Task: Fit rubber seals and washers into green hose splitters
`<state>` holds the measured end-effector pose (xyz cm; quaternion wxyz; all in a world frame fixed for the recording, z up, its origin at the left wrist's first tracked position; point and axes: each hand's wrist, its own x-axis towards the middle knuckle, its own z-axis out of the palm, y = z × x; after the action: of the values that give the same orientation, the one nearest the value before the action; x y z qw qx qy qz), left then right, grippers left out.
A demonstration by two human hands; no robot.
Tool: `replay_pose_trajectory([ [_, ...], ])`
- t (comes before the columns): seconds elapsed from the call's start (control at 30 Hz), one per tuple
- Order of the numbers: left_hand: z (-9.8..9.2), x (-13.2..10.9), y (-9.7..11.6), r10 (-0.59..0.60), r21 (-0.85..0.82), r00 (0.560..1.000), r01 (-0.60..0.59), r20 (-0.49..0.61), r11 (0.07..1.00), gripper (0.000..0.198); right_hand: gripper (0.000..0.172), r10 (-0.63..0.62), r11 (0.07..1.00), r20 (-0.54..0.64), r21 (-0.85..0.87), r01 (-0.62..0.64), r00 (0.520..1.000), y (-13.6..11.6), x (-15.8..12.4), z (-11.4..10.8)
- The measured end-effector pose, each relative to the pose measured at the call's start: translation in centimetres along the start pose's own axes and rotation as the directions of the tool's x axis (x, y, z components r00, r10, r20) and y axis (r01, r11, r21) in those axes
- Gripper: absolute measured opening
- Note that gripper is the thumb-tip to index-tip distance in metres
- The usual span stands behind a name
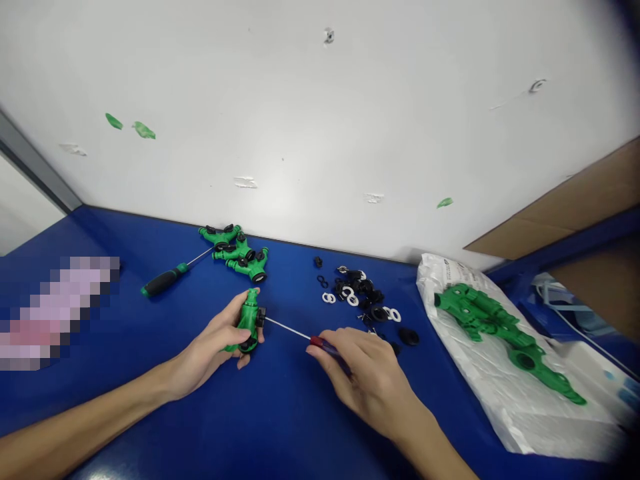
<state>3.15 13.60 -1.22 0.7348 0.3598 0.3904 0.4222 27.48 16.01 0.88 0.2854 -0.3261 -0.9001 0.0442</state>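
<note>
My left hand (216, 339) is closed around a green hose splitter (249, 315) with black valve knobs, held over the blue table. In my right hand (367, 373) is a screwdriver (317, 341) with a red handle, most of it hidden by my fingers. Its thin metal shaft points left, and the tip meets the black knob (261, 317) on the splitter's right side. Whether the tip sits in a screw is too small to tell. Beyond my left hand lie several green splitters (250, 265) with black knobs.
A green-and-black screwdriver (165, 281) lies at the left. Loose black parts and white washers (353, 300) are scattered right of centre. Green splitter bodies (480, 313) rest on a white plastic bag (505, 417) at the right. A white wall (310, 120) rises behind the table (270, 427).
</note>
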Motion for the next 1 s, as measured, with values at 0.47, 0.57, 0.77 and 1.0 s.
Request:
replay_pose_trajectory([
  [0.47,-0.1,0.1,0.0,-0.013,-0.038,1.0,0.012,-0.003,0.999,0.068,0.013,-0.075,0.997,-0.051,0.006,0.075,0.996,0.1,0.1,-0.1],
  [0.57,-0.2,0.1,-0.4,0.024,0.021,1.0,-0.024,0.007,0.999,0.07,0.018,-0.042,0.998,-0.037,-0.04,0.04,0.998,-0.3,0.3,0.2],
  [0.77,-0.3,0.3,-0.3,0.041,0.026,0.999,-0.042,0.015,0.999,0.063,0.02,0.191,0.977,0.092,0.072,-0.198,0.977,-1.0,0.3,-0.2],
  [1.0,-0.4,0.4,-0.3,0.055,0.05,0.998,-0.055,0.001,0.997,0.065,0.017,0.019,0.997,-0.027,0.074,-0.017,0.999,-1.0,0.3,0.5],
])
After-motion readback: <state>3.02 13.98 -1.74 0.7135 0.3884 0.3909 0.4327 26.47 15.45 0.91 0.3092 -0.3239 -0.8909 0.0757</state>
